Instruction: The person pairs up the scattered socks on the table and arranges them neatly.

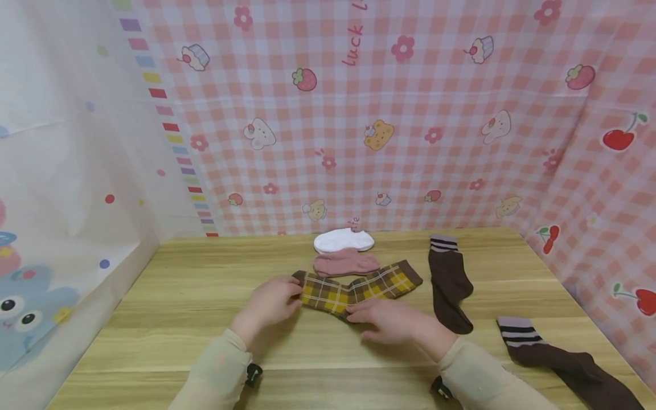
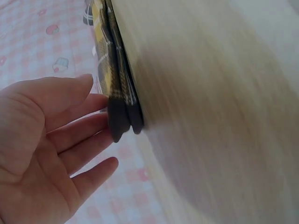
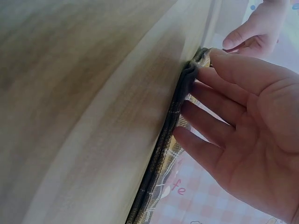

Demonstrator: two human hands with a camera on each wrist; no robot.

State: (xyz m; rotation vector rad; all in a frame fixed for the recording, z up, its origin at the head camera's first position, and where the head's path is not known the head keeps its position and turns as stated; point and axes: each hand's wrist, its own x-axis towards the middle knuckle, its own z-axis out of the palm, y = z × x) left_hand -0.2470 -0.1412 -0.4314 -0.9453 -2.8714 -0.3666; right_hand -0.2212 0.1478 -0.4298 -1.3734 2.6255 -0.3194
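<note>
A pair of yellow-and-brown plaid socks lies on the wooden table, one sock stacked on the other, bent at the heel. At their left, dark-brown end, my left hand has its fingertips against the fabric, thumb apart and fingers loosely extended in the left wrist view. My right hand rests its fingers along the near edge by the heel. In the right wrist view the right fingers lie nearly straight on the stacked layers, with the thumb close to the dark heel fold.
Behind the plaid pair lie a pink sock and a white sock. To the right are a dark brown sock with a striped cuff and a matching one nearer the front. A pink checked cloth hangs along the table's back.
</note>
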